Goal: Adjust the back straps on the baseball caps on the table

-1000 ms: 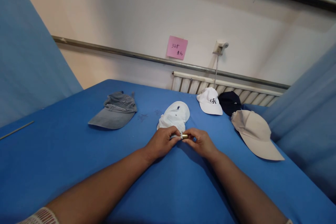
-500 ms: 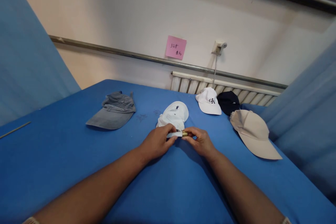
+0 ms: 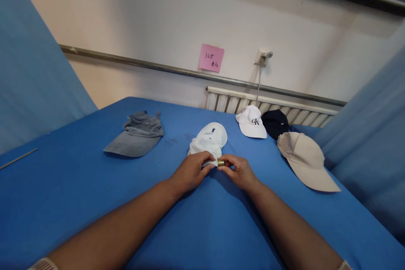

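A white baseball cap (image 3: 210,140) with a small dark emblem lies on the blue-covered table (image 3: 202,228), its brim pointing away from me. My left hand (image 3: 193,171) pinches the cap's white back strap (image 3: 210,163) between thumb and fingers. At the strap's right end sits a brass-coloured buckle (image 3: 220,163), and my right hand (image 3: 238,171) grips it with thumb and fingertips. Both hands are close together at the near side of the cap. Whether the strap runs through the buckle I cannot tell.
A grey cap (image 3: 139,135) lies to the left. At the right are a white cap with black letters (image 3: 251,122), a dark navy cap (image 3: 274,123) and a beige cap (image 3: 305,160). A thin stick (image 3: 19,158) lies far left. Behind stands a radiator (image 3: 232,100) under a metal rail (image 3: 158,66).
My left hand has slid slightly right along the strap, so less strap shows between the hands. My right hand has moved a touch left with the buckle.
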Demonstrator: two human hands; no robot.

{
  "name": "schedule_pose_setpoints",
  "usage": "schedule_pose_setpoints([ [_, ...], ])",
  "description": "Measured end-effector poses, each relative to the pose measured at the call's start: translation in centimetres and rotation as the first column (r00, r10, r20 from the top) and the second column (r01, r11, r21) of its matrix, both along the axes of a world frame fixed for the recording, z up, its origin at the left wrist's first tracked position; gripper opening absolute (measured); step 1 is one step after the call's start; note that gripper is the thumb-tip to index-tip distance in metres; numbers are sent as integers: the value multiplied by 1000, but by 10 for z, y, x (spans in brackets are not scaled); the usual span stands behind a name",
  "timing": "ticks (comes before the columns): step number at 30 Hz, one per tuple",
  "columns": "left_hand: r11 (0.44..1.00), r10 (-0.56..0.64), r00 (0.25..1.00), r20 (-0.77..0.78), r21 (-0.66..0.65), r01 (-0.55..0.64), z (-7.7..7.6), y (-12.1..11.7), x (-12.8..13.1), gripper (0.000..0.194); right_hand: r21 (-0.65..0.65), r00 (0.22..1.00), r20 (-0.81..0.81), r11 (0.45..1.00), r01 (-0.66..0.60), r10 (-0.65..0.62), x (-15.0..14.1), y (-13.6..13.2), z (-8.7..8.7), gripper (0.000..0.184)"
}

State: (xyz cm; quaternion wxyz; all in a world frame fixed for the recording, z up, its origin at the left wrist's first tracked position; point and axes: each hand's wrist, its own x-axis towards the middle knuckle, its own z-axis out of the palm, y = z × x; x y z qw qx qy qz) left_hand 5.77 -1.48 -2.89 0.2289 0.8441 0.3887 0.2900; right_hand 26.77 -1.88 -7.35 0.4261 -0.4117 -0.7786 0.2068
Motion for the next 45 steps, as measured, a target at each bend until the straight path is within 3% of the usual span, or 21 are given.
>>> schedule_pose_setpoints([
  [5, 997, 40, 999, -26, 64, -38, 5, 0, -4, 18, -11, 999, -38, 999, 32, -32, 2, -1, 1, 19],
  [18, 999, 7, 998, 60, -38, -5, 1, 0, 1, 13, 63, 1000, 20, 998, -19, 18, -3, -1, 0, 19],
  [26, 999, 39, 998, -51, -14, -40, 7, 3, -5, 14, 71, 1000, -2, 997, 19, -19, -1, -3, 2, 18],
  [35, 998, 12, 999, 30, -67, -10, 1, 1, 0, 12, 88, 999, 28, 996, -24, 22, -3, -1, 1, 16],
  [38, 997, 12, 998, 66, -83, -7, -1, 3, 0, 12, 21, 1000, -1, 1000, -14, 14, -5, -3, 2, 18],
  [42, 986, 113, 983, 147, -137, -93, -3, 11, -2, 13, -164, 983, -182, 986, -34, 3, -10, -5, 0, 37],
  [45, 974, 162, 978, 133, -181, -137, -4, 17, -7, 14, -230, 958, -286, 972, -48, -20, -10, -2, -5, 40],
])
